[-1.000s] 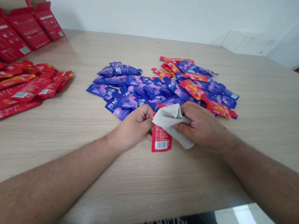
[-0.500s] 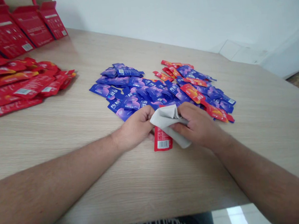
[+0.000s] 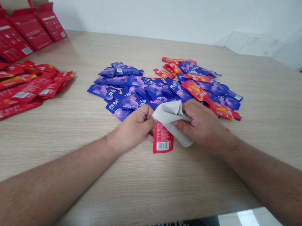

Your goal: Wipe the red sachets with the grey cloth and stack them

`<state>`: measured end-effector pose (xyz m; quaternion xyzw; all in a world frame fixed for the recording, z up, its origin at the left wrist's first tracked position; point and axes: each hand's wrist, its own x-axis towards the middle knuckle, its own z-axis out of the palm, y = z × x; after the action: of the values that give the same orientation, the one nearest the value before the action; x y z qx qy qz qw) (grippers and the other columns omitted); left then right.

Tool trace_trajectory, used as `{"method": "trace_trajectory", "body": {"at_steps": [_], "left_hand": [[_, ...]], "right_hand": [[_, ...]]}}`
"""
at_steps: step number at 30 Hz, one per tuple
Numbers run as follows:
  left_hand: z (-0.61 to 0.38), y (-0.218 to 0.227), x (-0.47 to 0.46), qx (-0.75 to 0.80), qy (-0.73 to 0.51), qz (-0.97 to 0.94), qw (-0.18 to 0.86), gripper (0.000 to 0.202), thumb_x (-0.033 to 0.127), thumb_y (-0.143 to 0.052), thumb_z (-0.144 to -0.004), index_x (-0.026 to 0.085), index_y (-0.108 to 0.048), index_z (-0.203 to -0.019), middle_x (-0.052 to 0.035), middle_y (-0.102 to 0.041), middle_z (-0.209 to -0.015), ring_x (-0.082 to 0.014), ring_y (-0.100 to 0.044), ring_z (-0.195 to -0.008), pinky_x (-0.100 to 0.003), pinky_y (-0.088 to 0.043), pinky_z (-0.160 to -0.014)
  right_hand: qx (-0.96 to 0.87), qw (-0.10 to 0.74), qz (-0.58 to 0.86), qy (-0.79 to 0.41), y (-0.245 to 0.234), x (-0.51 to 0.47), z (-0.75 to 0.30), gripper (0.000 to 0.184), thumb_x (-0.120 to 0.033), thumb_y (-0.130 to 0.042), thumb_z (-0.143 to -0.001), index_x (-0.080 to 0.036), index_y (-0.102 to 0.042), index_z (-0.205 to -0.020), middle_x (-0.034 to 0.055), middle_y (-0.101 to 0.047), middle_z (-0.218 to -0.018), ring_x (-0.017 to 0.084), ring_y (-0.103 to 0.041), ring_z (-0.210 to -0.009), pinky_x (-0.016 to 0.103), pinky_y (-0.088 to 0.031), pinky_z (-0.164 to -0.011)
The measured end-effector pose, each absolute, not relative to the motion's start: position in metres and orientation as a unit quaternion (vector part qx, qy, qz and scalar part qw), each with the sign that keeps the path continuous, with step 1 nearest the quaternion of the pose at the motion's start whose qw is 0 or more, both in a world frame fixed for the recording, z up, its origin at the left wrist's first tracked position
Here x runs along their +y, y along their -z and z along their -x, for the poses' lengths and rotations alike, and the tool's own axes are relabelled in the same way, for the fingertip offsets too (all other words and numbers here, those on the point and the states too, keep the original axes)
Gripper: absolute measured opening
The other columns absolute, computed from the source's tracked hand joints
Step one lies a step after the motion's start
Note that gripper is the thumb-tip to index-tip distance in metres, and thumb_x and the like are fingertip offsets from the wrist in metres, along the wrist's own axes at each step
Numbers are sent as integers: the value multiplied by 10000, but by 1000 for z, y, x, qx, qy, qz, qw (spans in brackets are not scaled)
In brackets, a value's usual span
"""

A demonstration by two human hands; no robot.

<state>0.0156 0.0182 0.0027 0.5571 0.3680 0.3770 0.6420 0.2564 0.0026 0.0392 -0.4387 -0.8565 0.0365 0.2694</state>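
A pale, wood-grained bench point(image 3: 135, 186) carries a heap of glossy blue and red-orange pouches point(image 3: 153, 91) across its middle. Nearer the front edge, the right hand point(image 3: 206, 124) has its fingers clamped on a soft, folded grey cloth point(image 3: 170, 114), the left hand point(image 3: 134, 128) its fingers closed on a flat, rectangular red pouch point(image 3: 163, 137) partly under it; bare wood runs from there to that edge.

The cloth point(image 3: 168, 114) is pale grey, the white-printed sachet point(image 3: 163, 137) red.

The cloth point(image 3: 170, 115) covers the upper part of the red packet point(image 3: 163, 137); the view's left edge cuts off the boxes point(image 3: 30, 28).
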Motion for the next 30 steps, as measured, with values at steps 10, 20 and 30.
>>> {"method": "trace_trajectory", "body": {"at_steps": [10,20,30], "left_hand": [[-15,-5,16,369,-386,-556,637,252,388,-707,-937,210,-532,-901,41,-598,-709,-97,-551,-563,-199,-463,-494],[-16,-4,19,374,-386,-553,637,306,391,-773,-897,199,-535,-873,43,-584,-700,-86,-552,-562,-191,-451,-501],[-15,-5,17,375,-374,-563,635,280,394,-733,-927,206,-530,-885,41,-588,-699,-92,-544,-549,-200,-438,-489]], "right_hand": [[-933,110,323,-116,-51,-8,-257,85,-177,-693,-930,-196,-620,-970,45,-642,-1019,195,-627,-883,307,-481,-779],[-886,214,405,-73,-41,-2,-252,133,-297,-677,-975,-189,-599,-960,69,-640,-984,231,-619,-907,335,-480,-778],[-912,156,366,-100,-48,-2,-258,90,-273,-672,-982,-201,-618,-971,54,-652,-1004,212,-616,-894,329,-484,-796]]}}
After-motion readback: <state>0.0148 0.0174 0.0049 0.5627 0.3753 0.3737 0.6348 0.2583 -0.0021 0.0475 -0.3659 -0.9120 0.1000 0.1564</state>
